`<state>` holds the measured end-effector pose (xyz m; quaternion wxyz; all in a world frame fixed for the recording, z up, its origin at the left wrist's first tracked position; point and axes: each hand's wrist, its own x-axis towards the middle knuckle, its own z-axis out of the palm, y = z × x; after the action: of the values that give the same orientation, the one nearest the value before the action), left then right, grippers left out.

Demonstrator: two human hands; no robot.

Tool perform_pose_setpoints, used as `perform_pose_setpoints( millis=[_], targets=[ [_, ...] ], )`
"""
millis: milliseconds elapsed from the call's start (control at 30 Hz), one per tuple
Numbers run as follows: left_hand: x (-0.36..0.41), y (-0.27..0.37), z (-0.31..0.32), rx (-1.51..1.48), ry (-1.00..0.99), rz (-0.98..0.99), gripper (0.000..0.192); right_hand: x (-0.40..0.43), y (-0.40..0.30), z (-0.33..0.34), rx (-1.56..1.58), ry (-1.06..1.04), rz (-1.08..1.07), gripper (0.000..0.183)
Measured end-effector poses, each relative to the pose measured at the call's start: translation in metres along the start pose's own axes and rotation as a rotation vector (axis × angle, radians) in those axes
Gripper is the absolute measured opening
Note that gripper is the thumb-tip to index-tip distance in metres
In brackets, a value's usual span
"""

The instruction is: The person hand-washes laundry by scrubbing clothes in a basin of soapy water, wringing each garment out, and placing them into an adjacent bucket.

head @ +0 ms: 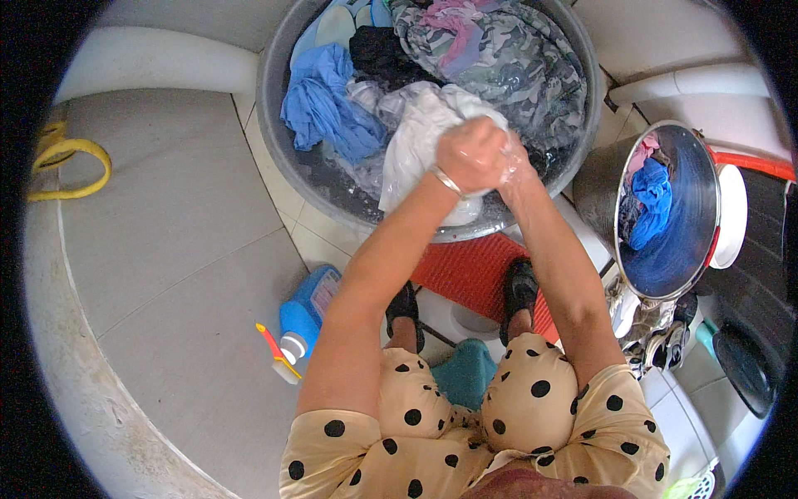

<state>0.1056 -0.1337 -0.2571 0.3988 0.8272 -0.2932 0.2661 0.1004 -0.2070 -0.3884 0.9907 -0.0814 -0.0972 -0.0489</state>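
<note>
A large grey plastic tub (272,143) in front of me holds wet clothes in water. My left hand (475,155), with a silver bangle at the wrist, and my right hand (516,161) press together over a wet white cloth (418,134), with suds on the skin. Both are closed on the cloth, which hangs down between and beside them. Left of it lies a blue garment (330,106), behind it a black cloth (386,56). A camouflage-print garment (530,75) fills the right side, with a pink cloth (452,31) on top.
A metal pot (682,268) with blue and pink clothes stands at the right. At the left are a blue detergent bottle (302,315), a small brush (278,355) and a yellow hose (93,150). A red mat (467,274) lies under the tub's near edge. Shoes (654,337) sit below the pot.
</note>
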Motion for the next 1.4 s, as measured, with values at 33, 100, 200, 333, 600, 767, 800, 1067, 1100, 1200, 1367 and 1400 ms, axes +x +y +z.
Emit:
perform_pose_setpoints(
  millis=[33, 100, 200, 333, 600, 767, 800, 1067, 1100, 1200, 1367, 1400],
  targets=[
    [-0.017, -0.021, -0.011, 0.086, 0.031, -0.026, 0.008, -0.001, 0.005, 0.015, 0.025, 0.011, 0.008, 0.03],
    [-0.062, -0.072, -0.071, 0.355, -0.11, -0.23, 0.02, 0.011, 0.019, 0.082, -0.559, 0.511, 0.799, 0.031],
    [-0.07, -0.072, -0.088, 0.396, -0.301, -0.439, 0.038, 0.02, -0.008, 0.112, -1.375, 0.282, 0.631, 0.025],
    [-0.07, -0.03, -0.089, 0.616, -0.679, -0.635, 0.084, -0.008, -0.015, 0.118, -2.351, -0.279, 0.453, 0.038],
    [-0.111, -0.09, -0.064, 0.816, -0.944, -0.408, 0.045, -0.012, 0.013, 0.069, -2.187, -0.196, 0.897, 0.049],
    [-0.075, -0.072, -0.062, 0.685, -0.549, -0.83, 0.033, -0.015, 0.032, 0.071, -0.727, 0.805, 0.957, 0.057],
    [-0.057, -0.052, -0.044, 0.465, -0.33, -0.771, 0.026, -0.01, 0.016, 0.049, -0.51, 0.826, 0.887, 0.051],
    [-0.033, 0.037, -0.032, 0.046, -0.121, -0.302, 0.019, -0.02, -0.001, 0.071, -0.265, 0.493, 0.667, 0.051],
    [-0.031, 0.03, -0.038, 0.052, -0.123, -0.204, 0.018, -0.017, -0.003, 0.077, -0.274, 0.493, 0.666, 0.051],
    [-0.034, -0.001, -0.037, 0.115, -0.076, -0.041, 0.017, 0.0, -0.008, 0.083, -0.268, 0.598, 0.732, 0.051],
    [-0.065, -0.078, -0.081, 0.525, -0.105, -0.35, 0.018, 0.017, 0.009, 0.121, -1.214, 0.587, 0.704, 0.05],
    [-0.07, -0.089, -0.098, 0.623, -0.194, -0.454, 0.02, 0.023, -0.004, 0.125, -1.477, 0.34, 0.816, 0.049]
  ],
)
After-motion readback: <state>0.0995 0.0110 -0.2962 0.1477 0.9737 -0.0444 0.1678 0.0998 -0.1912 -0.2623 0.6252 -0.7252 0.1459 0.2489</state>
